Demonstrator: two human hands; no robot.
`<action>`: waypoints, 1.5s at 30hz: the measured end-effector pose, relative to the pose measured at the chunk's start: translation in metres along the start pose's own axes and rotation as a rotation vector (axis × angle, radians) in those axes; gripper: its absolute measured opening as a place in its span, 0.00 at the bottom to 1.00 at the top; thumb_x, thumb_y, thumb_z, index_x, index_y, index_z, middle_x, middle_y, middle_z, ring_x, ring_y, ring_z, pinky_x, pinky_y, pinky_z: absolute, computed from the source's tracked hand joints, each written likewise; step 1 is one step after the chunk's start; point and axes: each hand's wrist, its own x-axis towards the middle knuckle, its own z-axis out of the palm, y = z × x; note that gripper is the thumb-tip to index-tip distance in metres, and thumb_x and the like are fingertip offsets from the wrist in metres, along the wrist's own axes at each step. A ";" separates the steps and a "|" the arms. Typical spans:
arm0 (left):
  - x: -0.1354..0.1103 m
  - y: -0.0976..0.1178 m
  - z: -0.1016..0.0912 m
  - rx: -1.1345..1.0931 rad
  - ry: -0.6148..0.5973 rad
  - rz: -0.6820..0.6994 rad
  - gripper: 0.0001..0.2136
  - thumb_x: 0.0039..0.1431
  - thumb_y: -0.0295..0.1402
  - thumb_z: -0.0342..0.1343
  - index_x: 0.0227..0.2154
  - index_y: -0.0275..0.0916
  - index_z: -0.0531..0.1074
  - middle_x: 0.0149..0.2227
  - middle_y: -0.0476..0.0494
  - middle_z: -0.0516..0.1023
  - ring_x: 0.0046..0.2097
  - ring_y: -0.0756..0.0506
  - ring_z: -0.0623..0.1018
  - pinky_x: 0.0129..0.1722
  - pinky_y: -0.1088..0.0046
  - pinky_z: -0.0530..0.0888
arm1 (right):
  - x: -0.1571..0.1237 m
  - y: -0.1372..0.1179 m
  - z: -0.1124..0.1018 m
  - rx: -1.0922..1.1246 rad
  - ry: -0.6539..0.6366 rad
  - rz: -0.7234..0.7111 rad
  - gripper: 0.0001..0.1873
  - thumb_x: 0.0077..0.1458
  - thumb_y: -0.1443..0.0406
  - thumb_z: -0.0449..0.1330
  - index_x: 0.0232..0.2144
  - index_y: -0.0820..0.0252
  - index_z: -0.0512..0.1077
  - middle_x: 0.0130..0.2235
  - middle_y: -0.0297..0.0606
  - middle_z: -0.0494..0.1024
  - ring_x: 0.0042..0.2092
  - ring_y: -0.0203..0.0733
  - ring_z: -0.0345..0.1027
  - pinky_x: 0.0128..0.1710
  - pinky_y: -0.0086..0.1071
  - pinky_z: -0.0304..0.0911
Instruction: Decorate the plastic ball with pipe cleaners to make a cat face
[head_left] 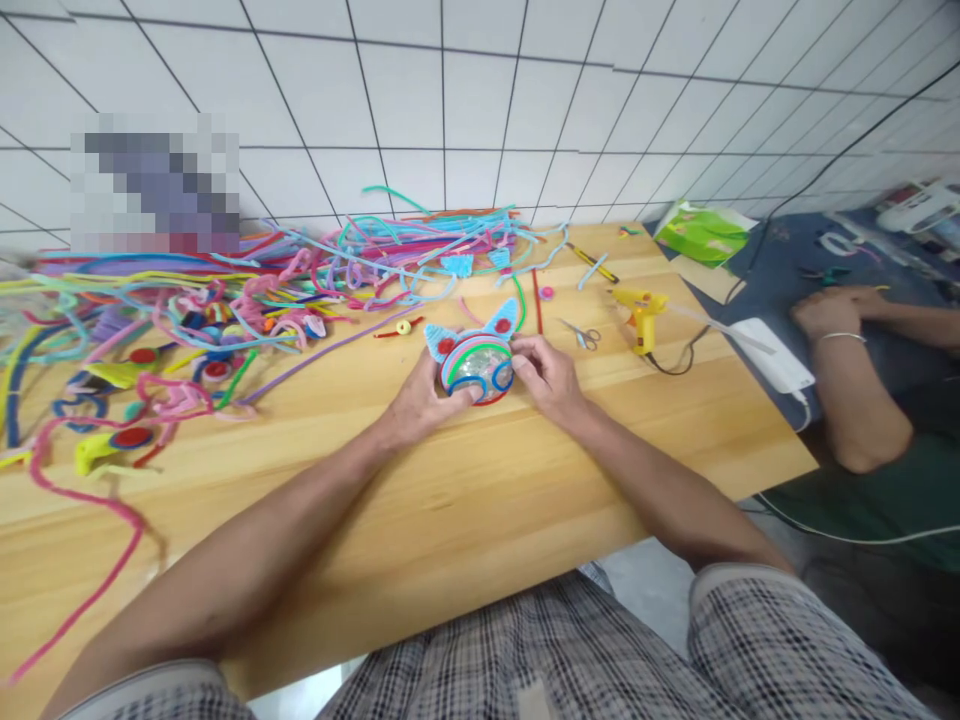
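Blue fuzzy loops (468, 378) are fronting the round, silvery-centred, blue-eared craft (484, 358) over the pale wooden table (450, 520); our left hand (426, 402) and right hand (549, 380) are pinching opposite edges, and we are risking bent loops if we squeeze unevenly.

Likely craft workshop, glue gun (641, 312), pipe cleaners (300, 265)

A white tiled wall (480, 100) backs the wooden table (465, 500).
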 end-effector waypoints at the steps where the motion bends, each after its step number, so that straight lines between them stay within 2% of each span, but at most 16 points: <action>1: 0.000 -0.002 -0.001 -0.005 0.001 -0.008 0.53 0.64 0.68 0.83 0.80 0.41 0.73 0.80 0.25 0.81 0.82 0.20 0.80 0.87 0.33 0.75 | 0.000 0.000 0.001 0.001 0.005 -0.010 0.28 0.84 0.34 0.61 0.53 0.48 0.83 0.40 0.38 0.91 0.46 0.52 0.88 0.52 0.45 0.83; 3: 0.000 -0.006 -0.004 -0.011 0.010 -0.022 0.55 0.63 0.69 0.83 0.81 0.41 0.73 0.80 0.25 0.81 0.82 0.20 0.81 0.87 0.33 0.76 | 0.000 -0.001 0.002 0.009 0.008 -0.029 0.29 0.85 0.34 0.60 0.54 0.49 0.82 0.40 0.37 0.90 0.46 0.51 0.88 0.53 0.44 0.82; 8: 0.004 -0.008 -0.007 -0.011 -0.028 -0.018 0.56 0.60 0.70 0.84 0.80 0.40 0.73 0.81 0.24 0.80 0.81 0.20 0.81 0.85 0.36 0.78 | 0.002 -0.002 0.000 -0.013 -0.032 0.000 0.35 0.84 0.31 0.58 0.62 0.50 0.82 0.38 0.34 0.86 0.36 0.46 0.79 0.43 0.41 0.76; 12: 0.007 0.001 -0.008 0.032 -0.054 -0.007 0.51 0.65 0.70 0.80 0.76 0.39 0.76 0.75 0.25 0.83 0.76 0.22 0.84 0.81 0.37 0.82 | 0.004 -0.005 -0.003 -0.001 -0.092 0.009 0.41 0.78 0.26 0.61 0.62 0.52 0.82 0.36 0.32 0.83 0.34 0.46 0.75 0.39 0.41 0.73; 16: 0.001 0.005 -0.008 0.080 -0.018 0.031 0.46 0.67 0.67 0.81 0.75 0.41 0.78 0.76 0.27 0.81 0.79 0.22 0.81 0.85 0.34 0.76 | 0.001 -0.007 -0.001 -0.018 -0.100 0.013 0.37 0.71 0.29 0.72 0.58 0.50 0.81 0.35 0.31 0.83 0.34 0.46 0.75 0.40 0.41 0.73; 21: -0.014 0.004 -0.006 -0.021 0.026 -0.020 0.49 0.66 0.63 0.84 0.80 0.43 0.73 0.81 0.26 0.78 0.82 0.22 0.80 0.87 0.35 0.76 | -0.011 -0.008 0.001 -0.012 -0.056 -0.021 0.27 0.72 0.38 0.75 0.55 0.49 0.79 0.37 0.33 0.85 0.34 0.46 0.75 0.40 0.42 0.74; 24: -0.020 0.007 -0.005 -0.013 0.009 -0.035 0.47 0.68 0.61 0.84 0.79 0.43 0.74 0.81 0.26 0.78 0.82 0.23 0.80 0.87 0.36 0.76 | -0.014 -0.012 -0.001 -0.013 -0.059 -0.024 0.27 0.72 0.37 0.74 0.52 0.47 0.77 0.37 0.34 0.85 0.34 0.47 0.76 0.40 0.43 0.76; 27: -0.021 0.010 -0.001 0.040 0.010 -0.042 0.50 0.62 0.61 0.88 0.77 0.43 0.76 0.78 0.26 0.81 0.80 0.23 0.81 0.86 0.36 0.77 | -0.014 -0.016 -0.005 0.001 -0.059 -0.011 0.31 0.71 0.31 0.72 0.49 0.47 0.76 0.36 0.34 0.85 0.33 0.48 0.76 0.40 0.44 0.76; 29: -0.019 0.011 0.004 0.062 0.032 -0.037 0.51 0.58 0.62 0.90 0.75 0.43 0.76 0.75 0.27 0.83 0.77 0.24 0.84 0.84 0.36 0.79 | -0.012 -0.016 -0.008 0.019 -0.046 0.008 0.32 0.73 0.29 0.68 0.44 0.47 0.74 0.34 0.34 0.84 0.33 0.47 0.74 0.38 0.44 0.75; 32: -0.013 0.008 0.010 0.071 0.039 -0.005 0.51 0.59 0.64 0.88 0.76 0.42 0.76 0.75 0.26 0.83 0.77 0.23 0.84 0.81 0.36 0.81 | -0.008 -0.012 -0.008 0.008 0.001 0.014 0.34 0.76 0.27 0.64 0.39 0.47 0.72 0.31 0.32 0.81 0.31 0.46 0.72 0.35 0.42 0.69; 35: -0.005 0.006 0.011 0.068 0.044 0.017 0.54 0.58 0.67 0.87 0.76 0.40 0.75 0.73 0.25 0.83 0.75 0.23 0.85 0.79 0.37 0.82 | -0.002 -0.006 -0.003 -0.022 0.054 -0.005 0.37 0.77 0.25 0.60 0.41 0.47 0.74 0.30 0.32 0.81 0.31 0.48 0.74 0.35 0.42 0.67; 40: 0.003 0.003 0.012 0.059 0.034 0.068 0.50 0.58 0.66 0.87 0.73 0.43 0.78 0.70 0.28 0.85 0.72 0.25 0.86 0.76 0.39 0.84 | 0.005 0.003 0.003 -0.039 0.093 -0.022 0.39 0.76 0.22 0.58 0.39 0.46 0.74 0.32 0.34 0.85 0.33 0.52 0.79 0.36 0.43 0.68; 45: 0.003 -0.002 0.014 0.105 0.071 0.080 0.53 0.56 0.68 0.86 0.73 0.40 0.76 0.70 0.26 0.85 0.73 0.24 0.86 0.77 0.37 0.83 | 0.008 0.005 0.003 -0.071 0.118 -0.027 0.40 0.77 0.21 0.56 0.39 0.46 0.75 0.29 0.33 0.81 0.32 0.51 0.75 0.35 0.43 0.66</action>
